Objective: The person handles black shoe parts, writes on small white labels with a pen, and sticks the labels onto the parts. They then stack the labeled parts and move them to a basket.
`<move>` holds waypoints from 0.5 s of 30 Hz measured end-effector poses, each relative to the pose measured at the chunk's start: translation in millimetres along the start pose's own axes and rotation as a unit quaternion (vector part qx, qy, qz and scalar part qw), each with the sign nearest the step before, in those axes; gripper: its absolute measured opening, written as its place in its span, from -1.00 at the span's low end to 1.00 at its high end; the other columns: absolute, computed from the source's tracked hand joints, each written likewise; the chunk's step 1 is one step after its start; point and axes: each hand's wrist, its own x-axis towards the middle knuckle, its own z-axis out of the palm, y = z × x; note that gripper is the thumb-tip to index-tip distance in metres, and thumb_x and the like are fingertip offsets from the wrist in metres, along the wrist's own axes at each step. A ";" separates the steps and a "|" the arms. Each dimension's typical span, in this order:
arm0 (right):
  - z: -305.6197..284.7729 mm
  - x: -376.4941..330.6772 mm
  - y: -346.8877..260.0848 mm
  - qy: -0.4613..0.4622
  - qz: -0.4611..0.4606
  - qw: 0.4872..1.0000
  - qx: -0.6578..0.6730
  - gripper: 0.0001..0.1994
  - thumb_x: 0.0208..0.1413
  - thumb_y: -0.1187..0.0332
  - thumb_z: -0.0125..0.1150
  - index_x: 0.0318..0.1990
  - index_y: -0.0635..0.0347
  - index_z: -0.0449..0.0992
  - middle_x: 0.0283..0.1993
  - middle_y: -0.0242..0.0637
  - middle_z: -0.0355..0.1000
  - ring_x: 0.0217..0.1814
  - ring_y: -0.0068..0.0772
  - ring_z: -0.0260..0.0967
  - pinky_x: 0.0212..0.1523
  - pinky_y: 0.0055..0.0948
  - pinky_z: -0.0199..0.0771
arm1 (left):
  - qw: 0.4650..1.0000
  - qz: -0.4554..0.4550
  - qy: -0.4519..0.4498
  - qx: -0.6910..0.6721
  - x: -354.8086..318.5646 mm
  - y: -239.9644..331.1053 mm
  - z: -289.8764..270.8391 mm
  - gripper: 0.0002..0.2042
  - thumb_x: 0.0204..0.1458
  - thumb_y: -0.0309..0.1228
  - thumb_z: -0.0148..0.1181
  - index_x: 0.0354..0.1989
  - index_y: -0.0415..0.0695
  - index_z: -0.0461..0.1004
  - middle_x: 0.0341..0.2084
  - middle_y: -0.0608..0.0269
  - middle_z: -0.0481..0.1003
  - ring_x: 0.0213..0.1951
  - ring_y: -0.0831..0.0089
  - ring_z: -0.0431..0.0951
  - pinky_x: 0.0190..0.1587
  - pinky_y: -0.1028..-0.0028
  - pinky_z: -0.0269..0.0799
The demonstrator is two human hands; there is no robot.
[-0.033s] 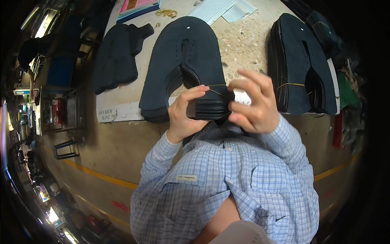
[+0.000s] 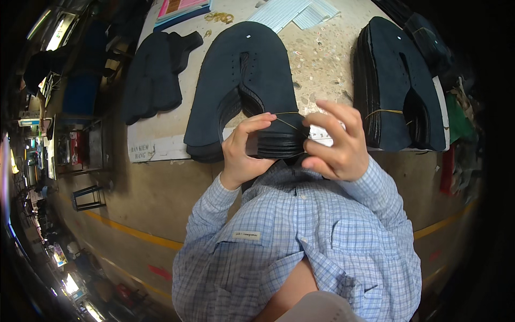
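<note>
A thick stack of black U-shaped shoe-upper pieces point(image 2: 214, 96) lies at the table's near edge, one leg pointing toward me. My left hand point(image 2: 241, 153) is closed at the left side of that leg, its fingertips pinching a thin yellow rubber band point(image 2: 288, 113) above the stack. From there the band stretches right across the top piece. My right hand point(image 2: 340, 142) is at the leg's right side, fingers bent, a fingertip at the band's right end and the thumb lower down. The band's lower run is mostly hidden.
Another black stack point(image 2: 386, 91), tied with a yellow band, stands to the right. Smaller black pieces point(image 2: 153, 80) lie at the left. Farther back are loose rubber bands point(image 2: 219, 17), pale grid-printed sheets point(image 2: 279, 13) and a pile of folders point(image 2: 182, 13). A low stool point(image 2: 88, 198) stands left on the floor.
My right hand has shifted slightly, its raised fingers lower and more bent. The left hand keeps its pinch on the rubber band.
</note>
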 end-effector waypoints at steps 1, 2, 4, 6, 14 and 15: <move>1.5 -6.8 -1.6 0.034 -0.029 0.999 -0.027 -0.55 0.12 -0.09 0.04 -0.64 0.03 0.45 -0.07 -0.30 0.42 0.24 -0.14 0.22 0.12 -0.17 0.17 | 1.000 0.004 0.003 -0.011 -1.5 -2.7 1.3 -0.42 -0.36 -0.44 0.55 -0.11 -0.16 0.36 -0.11 0.04 0.55 -0.06 0.20 0.58 -0.02 0.37 0.52; 5.2 -9.5 -0.7 0.021 0.019 0.999 -0.034 -0.55 0.13 -0.09 0.02 -0.64 0.01 0.44 -0.06 -0.30 0.42 0.23 -0.14 0.22 0.12 -0.17 0.17 | 1.000 0.007 0.002 -0.019 -3.6 -5.0 1.7 -0.42 -0.36 -0.45 0.55 -0.10 -0.16 0.36 -0.11 0.04 0.55 -0.05 0.19 0.58 -0.01 0.35 0.51; 16.1 -7.1 2.2 0.100 0.055 0.993 -0.026 -0.54 0.11 -0.09 0.04 -0.66 0.01 0.44 -0.10 -0.29 0.44 0.20 -0.14 0.24 0.10 -0.17 0.19 | 1.000 0.027 0.002 -0.013 -8.6 -9.5 2.3 -0.41 -0.36 -0.46 0.55 -0.09 -0.16 0.35 -0.12 0.04 0.54 -0.04 0.18 0.57 0.01 0.33 0.50; 28.9 -0.9 1.9 0.131 0.036 0.990 -0.033 -0.54 0.06 -0.06 0.09 -0.71 0.06 0.41 -0.18 -0.33 0.46 0.13 -0.15 0.27 0.07 -0.16 0.22 | 0.998 0.063 0.006 0.021 -13.9 -14.8 3.0 -0.39 -0.37 -0.47 0.55 -0.08 -0.16 0.33 -0.12 0.04 0.54 -0.04 0.17 0.56 0.04 0.31 0.49; 39.1 -35.2 7.8 0.072 0.041 0.996 0.039 -0.59 0.07 -0.02 0.10 -0.63 0.08 0.41 -0.19 -0.34 0.40 -0.02 -0.21 0.26 -0.06 -0.23 0.26 | 0.995 0.063 0.050 -0.065 -23.2 -26.6 3.7 -0.33 -0.37 -0.52 0.54 -0.04 -0.14 0.24 -0.06 -0.02 0.47 0.03 0.11 0.49 0.12 0.22 0.40; 44.3 -39.2 5.5 0.017 0.059 0.995 0.081 -0.61 0.08 -0.02 0.11 -0.59 0.08 0.43 -0.19 -0.34 0.39 -0.03 -0.21 0.26 -0.06 -0.24 0.26 | 0.995 0.045 0.050 -0.078 -23.5 -26.6 3.6 -0.32 -0.37 -0.53 0.53 -0.04 -0.14 0.23 -0.05 -0.02 0.46 0.04 0.12 0.48 0.13 0.22 0.39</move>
